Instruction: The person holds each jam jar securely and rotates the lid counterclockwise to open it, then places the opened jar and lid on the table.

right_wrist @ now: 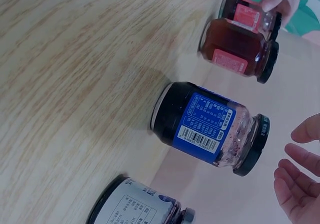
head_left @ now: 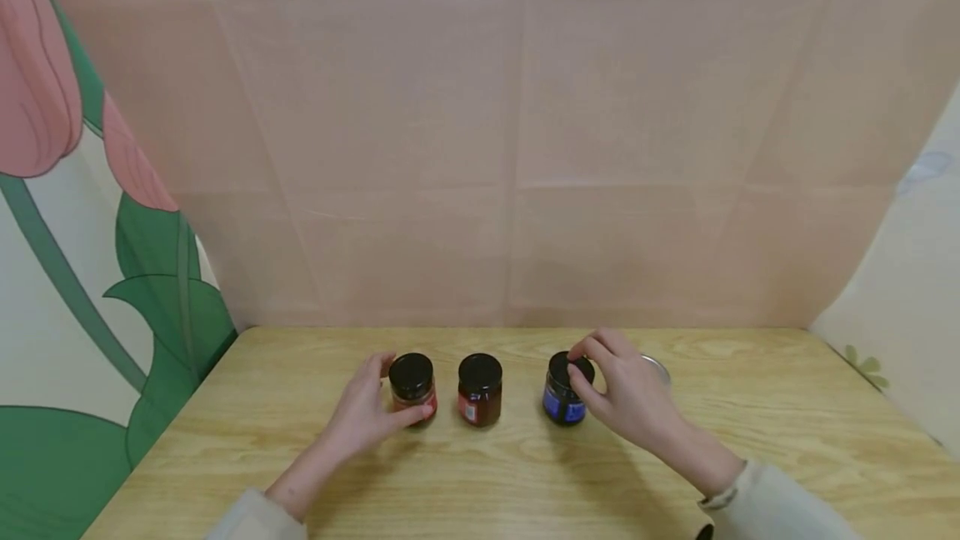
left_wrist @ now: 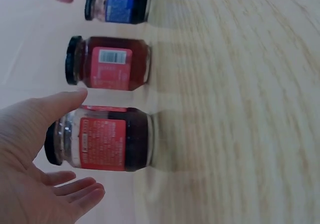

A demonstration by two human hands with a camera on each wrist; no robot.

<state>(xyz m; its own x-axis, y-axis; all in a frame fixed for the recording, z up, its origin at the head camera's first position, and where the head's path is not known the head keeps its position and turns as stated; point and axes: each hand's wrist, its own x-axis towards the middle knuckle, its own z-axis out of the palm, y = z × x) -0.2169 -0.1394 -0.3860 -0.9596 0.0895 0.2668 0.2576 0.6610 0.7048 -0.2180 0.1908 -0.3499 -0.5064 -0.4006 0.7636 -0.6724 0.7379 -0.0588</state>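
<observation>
My left hand is curved around the left red-labelled jar, with the thumb near one side and the fingers at the other. A gap shows between those fingers and the glass in the left wrist view. Beside it stands a second red-labelled jar of dark red contents, its black lid on. Over at the right, my right hand hovers by the black lid of a blue-labelled jar. Its fingers are bent loosely and stand apart from the lid in the right wrist view. All three jars are upright.
Partly hidden behind my right hand is a container with a silvery top. A pale-labelled container is cut off at the bottom of the right wrist view. The wooden table ends at a pinkish cloth backdrop.
</observation>
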